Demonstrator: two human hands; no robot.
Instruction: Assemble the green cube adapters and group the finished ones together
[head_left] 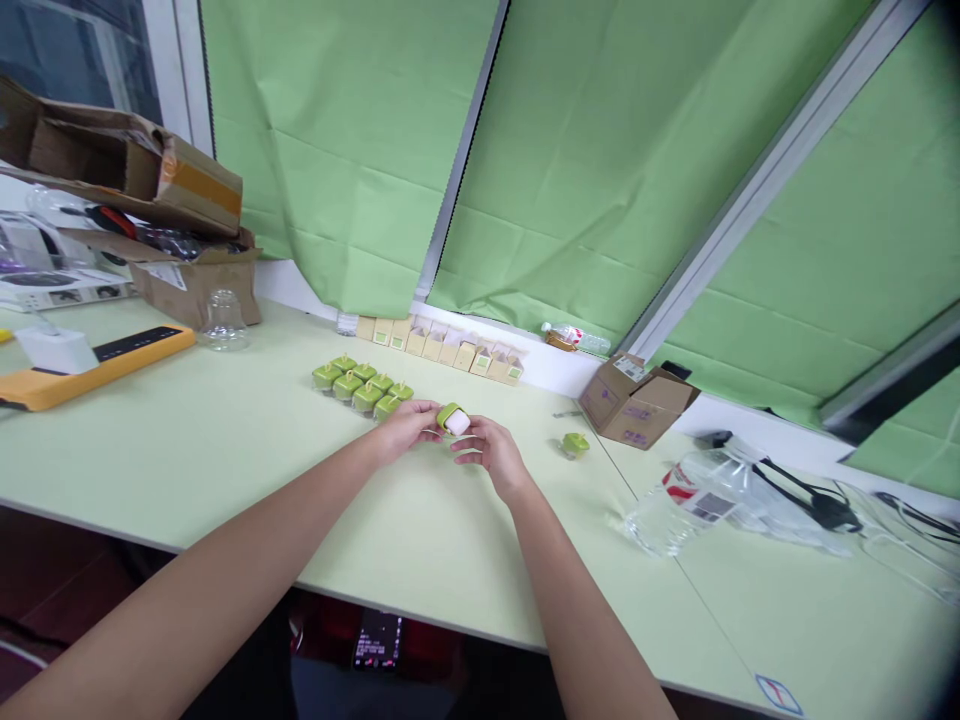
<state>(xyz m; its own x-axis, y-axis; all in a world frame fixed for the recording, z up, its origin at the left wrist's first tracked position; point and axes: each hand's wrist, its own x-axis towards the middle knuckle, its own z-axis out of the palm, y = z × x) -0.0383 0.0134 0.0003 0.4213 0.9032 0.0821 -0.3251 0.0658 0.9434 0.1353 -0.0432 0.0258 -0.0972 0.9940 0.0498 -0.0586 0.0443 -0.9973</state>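
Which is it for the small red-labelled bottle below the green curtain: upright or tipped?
Tipped. The bottle lies on its side: its length runs left to right, roughly level, rather than standing up.

The left fingers [428, 406] and right fingers [471, 458] hold a green-and-white piece [454, 419] above the worktop [405, 530] (green-lidded containers [367, 397] stand grouped nearby).

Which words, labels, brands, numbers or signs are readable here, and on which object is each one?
No text reads clearly:
Large bottle, printed label: too blurred.
Smaller bottle, red label: too small.
Right cardboard box, purple print and white label: blurred.
Lower left cardboard box, white label: too small.
Small boxes, green labels: too small.
Phone, screen text: too small.
Sticker, red mark in blue frame: unclear.
Held green object: no text visible.
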